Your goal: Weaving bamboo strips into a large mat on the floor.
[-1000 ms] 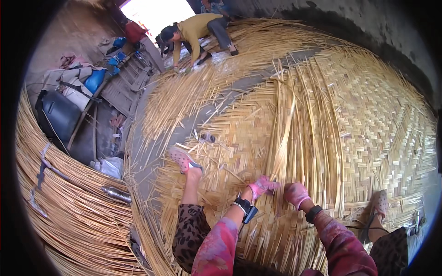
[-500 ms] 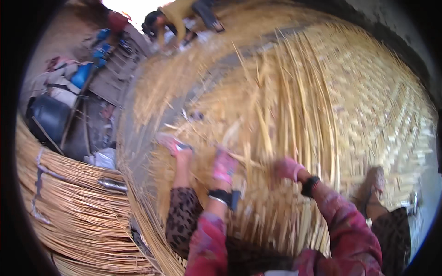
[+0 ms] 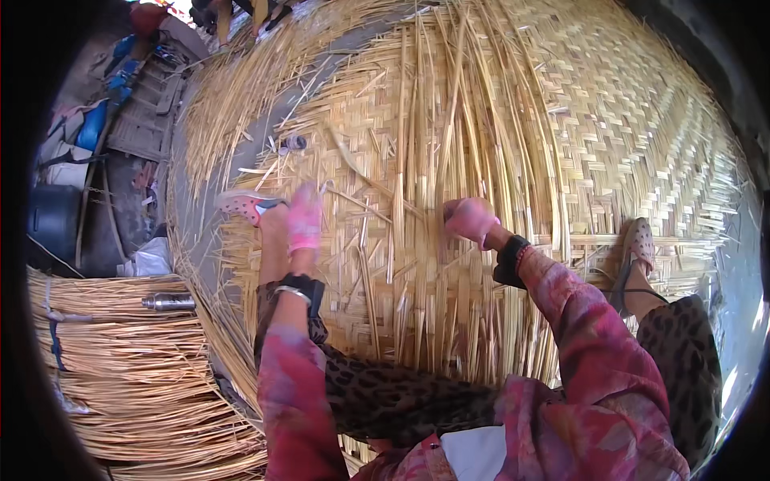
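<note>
I see the left hand (image 3: 305,218) in a pink glove, fingers stretched out and pressed flat on the woven bamboo mat (image 3: 609,136), gripping nothing. A dark band wraps that wrist, and the sleeve above it is patterned pink. The right hand (image 3: 469,218), gloved in pink too, is curled into a fist on the loose bamboo strips (image 3: 437,120) that run up and away across the middle of the mat; I cannot tell whether it actually clamps a strip. A dark strap circles that wrist as well.

The mat lies spread on the ground directly under both hands and fills most of the view, tightly plaited on the right side and still a fan of unwoven strips in the centre. The person squats on it: the left foot (image 3: 245,204) in a pink perforated shoe sits just beside the left hand, the right foot (image 3: 638,244) in a like shoe stands well apart on the right, and the legs wear leopard-print cloth.

To the far left lies a tied bundle of bamboo strips (image 3: 128,361) with a small metal flask (image 3: 168,301) resting on it. At the top edge another person (image 3: 241,12) crouches on the strips
</note>
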Demonstrator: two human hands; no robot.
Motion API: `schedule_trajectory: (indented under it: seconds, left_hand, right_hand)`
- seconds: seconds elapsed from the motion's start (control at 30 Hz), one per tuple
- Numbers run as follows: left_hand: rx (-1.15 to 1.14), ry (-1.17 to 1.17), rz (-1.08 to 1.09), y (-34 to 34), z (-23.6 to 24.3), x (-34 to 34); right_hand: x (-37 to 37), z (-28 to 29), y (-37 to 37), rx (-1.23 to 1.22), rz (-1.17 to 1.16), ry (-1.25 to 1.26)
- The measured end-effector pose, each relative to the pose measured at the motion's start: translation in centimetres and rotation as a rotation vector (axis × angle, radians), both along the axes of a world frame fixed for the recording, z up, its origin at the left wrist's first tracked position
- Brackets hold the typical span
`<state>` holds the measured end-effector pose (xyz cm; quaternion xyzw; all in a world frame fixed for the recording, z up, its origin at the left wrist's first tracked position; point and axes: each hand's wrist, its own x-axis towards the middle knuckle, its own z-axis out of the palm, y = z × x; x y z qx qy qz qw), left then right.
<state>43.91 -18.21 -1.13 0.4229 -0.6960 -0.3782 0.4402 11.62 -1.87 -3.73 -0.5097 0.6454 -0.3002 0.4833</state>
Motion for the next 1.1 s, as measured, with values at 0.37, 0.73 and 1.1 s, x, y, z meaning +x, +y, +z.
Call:
schedule_trajectory:
  seconds: [0.37, 0.73, 1.1]
  left_hand:
    - [0.187, -1.371, -0.422, 1.2, 3.8, -8.1]
    - [0.045, -1.442, -0.425, 5.9, 3.8, -7.2]
    - [-0.002, -1.531, -0.348, 6.3, 4.2, -6.0]
  right_hand:
    - [1.5, 2.6, -1.2, 0.008, 0.235, 0.289]
    - [1.5, 1.9, 2.9, -0.342, 0.264, 1.014]
    - [2.7, 2.1, 4.8, -0.328, 0.527, 1.074]
